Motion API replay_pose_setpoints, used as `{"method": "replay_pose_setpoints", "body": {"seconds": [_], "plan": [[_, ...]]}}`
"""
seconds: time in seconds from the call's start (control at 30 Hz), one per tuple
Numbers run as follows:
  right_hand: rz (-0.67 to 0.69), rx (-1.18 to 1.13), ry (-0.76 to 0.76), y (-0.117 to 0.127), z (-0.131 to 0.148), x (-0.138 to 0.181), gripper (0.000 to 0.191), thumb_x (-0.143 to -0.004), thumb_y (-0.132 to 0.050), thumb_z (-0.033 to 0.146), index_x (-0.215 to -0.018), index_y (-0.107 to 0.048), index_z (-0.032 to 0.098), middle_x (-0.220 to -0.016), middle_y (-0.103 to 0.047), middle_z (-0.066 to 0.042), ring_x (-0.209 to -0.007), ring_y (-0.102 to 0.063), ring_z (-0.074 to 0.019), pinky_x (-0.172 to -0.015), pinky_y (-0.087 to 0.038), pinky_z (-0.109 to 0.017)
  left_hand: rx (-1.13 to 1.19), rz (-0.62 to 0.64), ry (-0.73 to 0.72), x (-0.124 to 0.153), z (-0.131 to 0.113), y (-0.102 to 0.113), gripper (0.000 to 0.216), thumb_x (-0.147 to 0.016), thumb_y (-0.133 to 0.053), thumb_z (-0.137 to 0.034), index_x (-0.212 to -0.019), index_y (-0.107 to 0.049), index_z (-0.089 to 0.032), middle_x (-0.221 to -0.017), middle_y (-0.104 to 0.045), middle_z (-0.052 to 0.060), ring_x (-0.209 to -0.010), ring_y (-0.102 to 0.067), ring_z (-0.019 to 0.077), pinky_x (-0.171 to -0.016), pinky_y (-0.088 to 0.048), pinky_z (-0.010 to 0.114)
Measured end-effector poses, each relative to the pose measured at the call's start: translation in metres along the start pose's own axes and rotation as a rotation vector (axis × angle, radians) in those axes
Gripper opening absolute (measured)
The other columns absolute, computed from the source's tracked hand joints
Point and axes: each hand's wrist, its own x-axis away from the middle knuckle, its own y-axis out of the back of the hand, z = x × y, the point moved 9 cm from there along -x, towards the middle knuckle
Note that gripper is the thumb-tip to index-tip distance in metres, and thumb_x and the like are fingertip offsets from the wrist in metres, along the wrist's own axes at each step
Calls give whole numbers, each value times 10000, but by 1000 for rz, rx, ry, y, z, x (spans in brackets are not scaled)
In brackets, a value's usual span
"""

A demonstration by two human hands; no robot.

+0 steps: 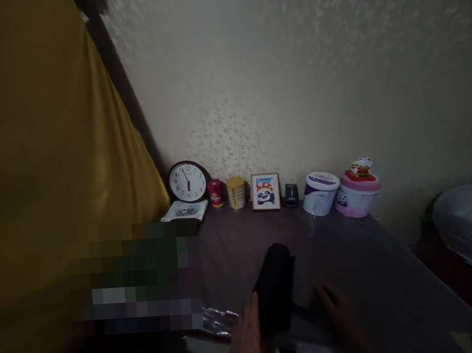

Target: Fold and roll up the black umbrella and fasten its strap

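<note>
Dim tabletop (pixel 365 264): left hand (pixel 246 338) touches a black roll (pixel 275 286), its grip unclear; right hand (pixel 340 311) lies open, empty.

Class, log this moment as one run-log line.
left hand: against black object | right hand: open on dark table, beside it | rear: wall clock, panda picture
</note>
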Motion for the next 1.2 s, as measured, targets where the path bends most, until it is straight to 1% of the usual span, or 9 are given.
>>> {"method": "replay_pose_setpoints", "body": {"seconds": [0.2, 0.47, 0.63, 0.77, 0.87, 0.97, 1.07, 1.13, 1.2], "plan": [[21, -19, -2, 0, 13, 2, 385, -734, -509, 556, -736, -621, 187, -653, -617, -22, -631, -570, -173, -565, -430, -235, -44, -74, -19, 13, -14, 17, 726, -711, -291, -15, -1397, -106, -168, -1492, -110, 33, -1329, -249, 164, -1063, -244, 321], [-32, -98, -19, 0, 18, 4, 368, -730, -500, 546, -677, -590, 193, -606, -557, 2, -506, -480, -121, -508, -398, -233, -74, -104, -60, 21, -23, 21, 796, -692, -280, 40, -1383, -122, -321, -1500, -90, 21, -1307, -292, 172, -1033, -287, 354], [-3, -122, -4, -1, 23, 4, 376, -718, -503, 563, -712, -600, 199, -631, -586, -13, -544, -524, -141, -528, -427, -244, -103, -91, -47, 21, -24, 20, 748, -731, -296, 18, -1366, -172, -358, -1501, -87, 40, -1276, -347, 203, -1006, -313, 365], [7, -115, -27, 1, 25, 5, 354, -721, -508, 543, -713, -602, 202, -638, -603, -17, -544, -533, -143, -537, -432, -248, 9, -109, -67, 19, -17, 25, 718, -727, -397, -59, -1371, -207, -313, -1466, -229, 41, -1259, -370, 189, -1017, -305, 317], [10, -124, -34, 0, 24, 6, 324, -739, -499, 511, -691, -591, 204, -634, -590, -6, -540, -520, -133, -530, -424, -236, 182, -131, -37, 13, 3, 34, 686, -735, -427, -128, -1374, -226, -272, -1366, -399, 57, -1208, -432, 169, -985, -348, 285], [20, -146, -22, -3, 21, 6, 310, -753, -491, 492, -712, -594, 203, -644, -579, 2, -561, -522, -132, -534, -422, -229, 308, -132, -13, 7, 21, 44, 586, -781, -402, -208, -1356, -289, -207, -1287, -479, 77, -1188, -454, 166, -987, -352, 290], [11, -165, -16, -4, 16, 5, 313, -752, -501, 495, -717, -596, 200, -631, -564, 9, -558, -512, -128, -528, -417, -224, 185, -172, 107, 13, 28, 54, 571, -846, -326, -276, -1392, -178, -196, -1290, -434, 153, -1153, -490, 229, -919, -406, 350], [6, -170, -15, -5, 13, 4, 316, -754, -502, 497, -720, -599, 198, -624, -556, 12, -545, -499, -123, -519, -408, -221, 24, -193, 164, 22, 21, 57, 573, -869, -277, -275, -1399, -60, -284, -1336, -357, 174, -1125, -513, 267, -819, -453, 366], [10, -179, -5, -7, 10, 3, 326, -754, -500, 506, -727, -603, 198, -626, -554, 11, -548, -495, -123, -515, -404, -220, -132, -139, 162, 26, 10, 51, 624, -837, -319, -188, -1379, -68, -366, -1336, -357, 152, -1057, -561, 270, -763, -463, 356]]}}
